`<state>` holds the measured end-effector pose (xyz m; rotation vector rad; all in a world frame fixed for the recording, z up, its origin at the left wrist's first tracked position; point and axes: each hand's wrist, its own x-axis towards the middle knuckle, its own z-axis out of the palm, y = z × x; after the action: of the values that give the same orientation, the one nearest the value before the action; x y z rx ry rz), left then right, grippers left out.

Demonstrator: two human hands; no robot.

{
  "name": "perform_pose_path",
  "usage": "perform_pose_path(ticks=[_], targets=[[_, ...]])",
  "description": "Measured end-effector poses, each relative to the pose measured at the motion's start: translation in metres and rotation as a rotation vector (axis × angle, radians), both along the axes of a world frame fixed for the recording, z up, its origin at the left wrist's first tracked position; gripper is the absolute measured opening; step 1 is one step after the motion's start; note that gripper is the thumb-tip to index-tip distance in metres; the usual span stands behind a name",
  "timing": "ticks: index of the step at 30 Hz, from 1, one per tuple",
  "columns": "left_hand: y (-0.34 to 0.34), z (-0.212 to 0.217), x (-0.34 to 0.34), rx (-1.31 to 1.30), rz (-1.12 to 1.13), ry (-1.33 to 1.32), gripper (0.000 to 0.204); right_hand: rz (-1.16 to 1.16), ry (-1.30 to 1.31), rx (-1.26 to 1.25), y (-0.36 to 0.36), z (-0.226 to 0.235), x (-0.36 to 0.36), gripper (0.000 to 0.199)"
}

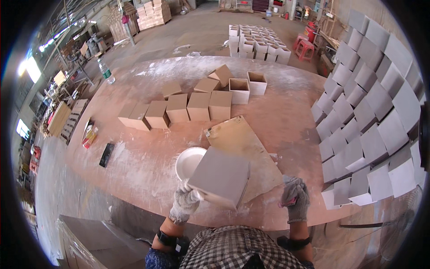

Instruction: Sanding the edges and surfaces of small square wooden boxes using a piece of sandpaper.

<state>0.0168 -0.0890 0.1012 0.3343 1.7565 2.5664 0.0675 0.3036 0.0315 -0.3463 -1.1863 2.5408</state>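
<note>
My left hand [184,201], in a pale knit glove, grips a square box [219,172] by its near left corner. The box has a light grey-white top and is tilted above the table. Partly behind it sits a round white bowl [186,163]. Under and beyond the box lies a stained tan board [242,134]. Off to the right, my right hand [295,197], in a greyer glove, is closed. A bit of pink shows at its fingers, but what it holds is too hidden to name.
Several brown boxes [179,107] and two white-sided open boxes [239,89] stand on the pinkish table [134,157]. A black phone [106,155] and a bottle [106,71] lie left. Stacked white boxes [363,116] rise at right; more stand on the floor beyond.
</note>
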Motion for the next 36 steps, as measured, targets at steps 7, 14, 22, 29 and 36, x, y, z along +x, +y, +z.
perform_pose_path(ticks=[7, 14, 22, 29, 36], targets=[[0.03, 0.027, -0.004, 0.213, -0.096, -0.363, 0.027, 0.103, -0.032, 0.014, -0.006, 0.0, -0.006, 0.035], [0.072, 0.004, -0.034, 0.143, -0.33, -0.615, 0.032, -0.013, -0.159, 0.002, -0.013, -0.006, -0.006, 0.028], [0.116, -0.041, -0.072, 0.031, -0.313, -0.711, 0.013, 0.151, -0.22, 0.3, -0.041, 0.046, 0.001, 0.029], [0.13, -0.013, -0.059, -0.173, -0.479, -0.756, 0.03, 0.221, 0.064, 1.485, -0.058, 0.03, -0.031, 0.023], [0.106, -0.033, -0.02, -0.597, -0.575, -0.096, 0.059, 0.189, -0.285, 1.239, -0.052, -0.034, -0.031, 0.023]])
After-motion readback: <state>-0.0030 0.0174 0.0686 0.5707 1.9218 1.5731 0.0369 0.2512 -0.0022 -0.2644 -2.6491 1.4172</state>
